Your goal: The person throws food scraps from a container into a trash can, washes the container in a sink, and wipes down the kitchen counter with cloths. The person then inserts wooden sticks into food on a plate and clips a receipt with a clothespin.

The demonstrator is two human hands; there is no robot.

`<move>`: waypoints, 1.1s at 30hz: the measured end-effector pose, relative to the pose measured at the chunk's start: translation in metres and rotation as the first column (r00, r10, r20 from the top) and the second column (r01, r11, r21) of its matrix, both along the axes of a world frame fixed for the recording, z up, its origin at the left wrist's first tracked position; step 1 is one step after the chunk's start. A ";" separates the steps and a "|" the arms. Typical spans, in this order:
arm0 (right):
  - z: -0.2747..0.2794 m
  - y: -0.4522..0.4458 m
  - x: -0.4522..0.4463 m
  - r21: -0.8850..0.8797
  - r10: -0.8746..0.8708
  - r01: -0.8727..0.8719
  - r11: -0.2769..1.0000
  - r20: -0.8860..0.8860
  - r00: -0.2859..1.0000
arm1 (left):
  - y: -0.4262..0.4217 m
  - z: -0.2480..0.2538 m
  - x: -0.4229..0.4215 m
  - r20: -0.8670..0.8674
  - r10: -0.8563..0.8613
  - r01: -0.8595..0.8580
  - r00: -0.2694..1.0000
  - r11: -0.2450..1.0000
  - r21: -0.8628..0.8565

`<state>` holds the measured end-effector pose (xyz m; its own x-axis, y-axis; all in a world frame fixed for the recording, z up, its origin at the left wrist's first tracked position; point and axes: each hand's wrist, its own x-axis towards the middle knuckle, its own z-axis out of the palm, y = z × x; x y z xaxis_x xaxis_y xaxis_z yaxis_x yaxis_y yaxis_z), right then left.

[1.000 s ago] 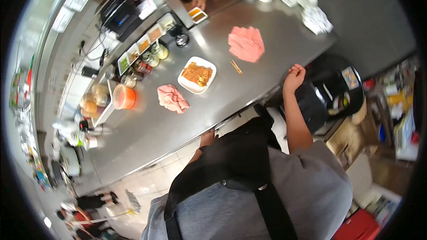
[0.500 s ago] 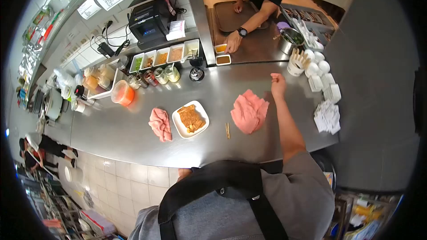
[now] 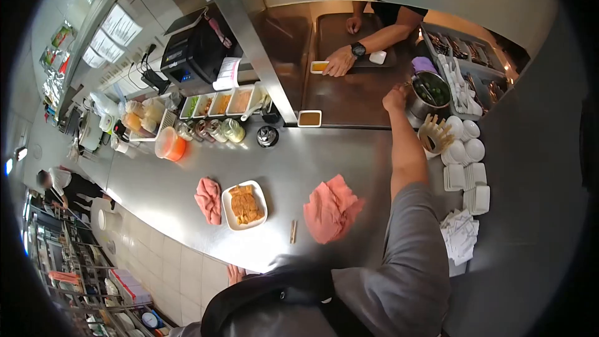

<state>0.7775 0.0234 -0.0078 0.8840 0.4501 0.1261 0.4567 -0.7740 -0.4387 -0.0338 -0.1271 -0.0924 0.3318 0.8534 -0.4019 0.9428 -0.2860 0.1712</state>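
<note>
My right hand [image 3: 395,98] reaches over the counter, its fingers curled at the left side of a metal pot [image 3: 429,95] of greens; what they grip, if anything, is hidden. My left hand [image 3: 235,273] shows in part at the counter's front edge, fingers apart and holding nothing. On the steel counter [image 3: 274,168] lie fried food [image 3: 244,205] in a white square dish [image 3: 229,217], pink cloths [image 3: 332,209] [image 3: 208,200] and small wooden sticks [image 3: 293,231]. A co-worker's watch-wearing hand [image 3: 340,61] touches a dish of orange sauce [image 3: 319,67]. A brown sauce dish [image 3: 310,118] sits nearer.
A tub of wooden sticks [image 3: 435,137], stacked white bowls [image 3: 465,150] and white napkins [image 3: 460,235] line the right side. Topping trays [image 3: 240,101], jars [image 3: 233,130], a call bell [image 3: 267,136] and an orange tub [image 3: 170,144] stand left. A metal post [image 3: 259,56] rises behind.
My right hand has moved forward to the pot and its fingers have curled. The co-worker's hand has moved the orange sauce dish away from the brown one. The head view has shifted.
</note>
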 end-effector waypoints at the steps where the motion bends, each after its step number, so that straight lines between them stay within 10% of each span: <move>1: 0.008 0.002 0.002 0.009 0.005 -0.005 1.000 -0.004 1.000 | 0.002 0.001 0.002 -0.005 0.009 -0.009 1.000 1.000 -0.001; 6: -0.017 0.014 0.030 -0.198 0.035 -0.047 0.979 -0.065 0.997 | 0.004 0.005 0.011 -0.023 0.038 -0.038 0.999 0.999 -0.024; 13: -0.012 -0.034 -0.061 0.197 0.067 -0.124 0.972 0.270 0.961 | -0.001 -0.005 0.003 0.022 0.016 -0.016 1.000 1.000 -0.004; 18: -0.002 -0.071 -0.110 0.245 0.038 -0.079 0.966 0.169 0.985 | -0.008 -0.022 -0.011 0.087 -0.035 0.032 0.996 0.999 0.036; 27: 0.075 -0.051 -0.306 0.517 0.664 -0.588 0.623 0.047 0.746 | -0.012 -0.040 -0.043 0.137 0.178 -0.166 0.975 0.982 -0.091; 33: 0.066 -0.009 -0.413 0.356 0.814 -0.763 0.540 0.012 0.581 | -0.025 -0.079 -0.096 0.158 0.370 -0.352 0.916 0.927 -0.128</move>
<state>0.3642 0.0145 0.0579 0.2065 0.9350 0.2885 0.7312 0.0485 -0.6804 -0.1298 -0.1521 -0.1714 0.0810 0.8892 -0.4503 0.9309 0.0939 0.3529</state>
